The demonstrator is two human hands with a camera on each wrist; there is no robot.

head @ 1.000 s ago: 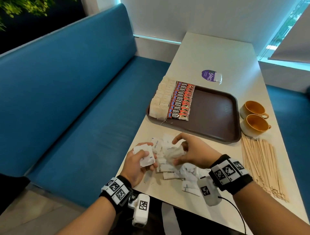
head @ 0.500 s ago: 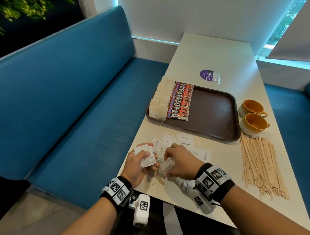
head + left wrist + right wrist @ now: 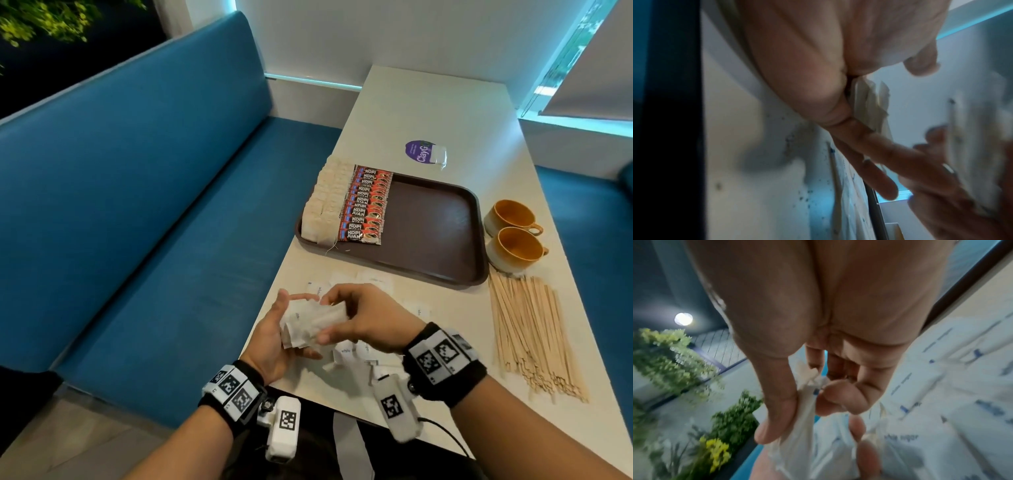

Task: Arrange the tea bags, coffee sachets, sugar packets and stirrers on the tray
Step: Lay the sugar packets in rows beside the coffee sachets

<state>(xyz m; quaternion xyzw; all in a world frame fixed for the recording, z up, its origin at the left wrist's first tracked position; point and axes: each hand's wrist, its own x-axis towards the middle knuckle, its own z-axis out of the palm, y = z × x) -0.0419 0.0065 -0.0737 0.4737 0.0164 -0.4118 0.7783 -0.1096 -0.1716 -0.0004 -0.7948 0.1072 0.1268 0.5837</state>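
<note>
My left hand (image 3: 287,318) lies palm up over the table's near left edge and holds a stack of white sugar packets (image 3: 308,322). My right hand (image 3: 334,320) pinches more sugar packets (image 3: 797,423) between thumb and fingers and presses them against that stack. Loose sugar packets (image 3: 352,353) lie under and beyond both hands. The brown tray (image 3: 431,226) carries a row of tea bags (image 3: 325,202) at its left and a row of red coffee sachets (image 3: 368,205) beside them. Wooden stirrers (image 3: 527,335) lie in a heap right of my hands.
Two orange cups (image 3: 513,236) stand right of the tray. A purple-labelled packet (image 3: 423,154) lies beyond the tray. The right part of the tray is bare. A blue bench (image 3: 154,205) runs along the table's left side.
My right hand lifted packets off the table and brought them to the stack in my left hand. The left hand's fingers spread wider.
</note>
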